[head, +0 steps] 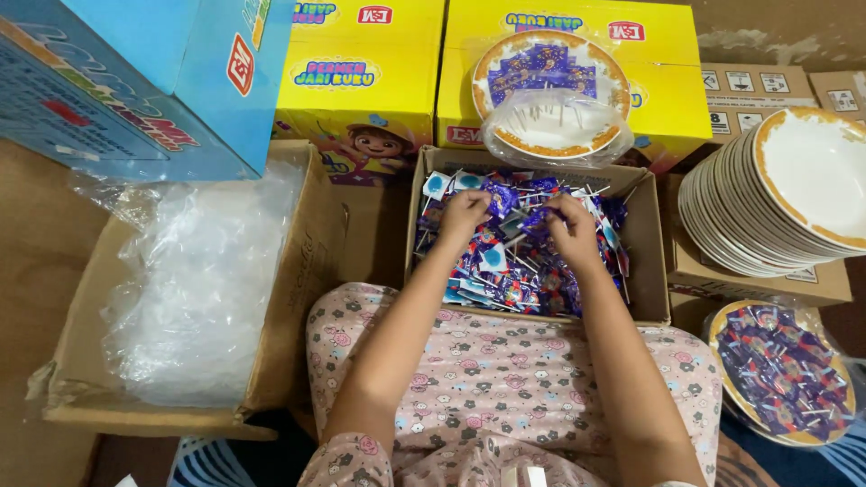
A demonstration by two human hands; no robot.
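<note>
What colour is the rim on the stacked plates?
Golden-orange rim on white stacked plates, clearest in the head view.

A brown floor shows at left, with a worn wall along the top right. Yellow cartons line the back, a blue carton stands at upper left, and plain cardboard boxes sit behind. The light is warm and indoor.

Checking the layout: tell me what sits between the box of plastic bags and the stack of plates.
In the head view, the open lollipop box sits between the bag box and the plate stack, with both hands in it.
</note>
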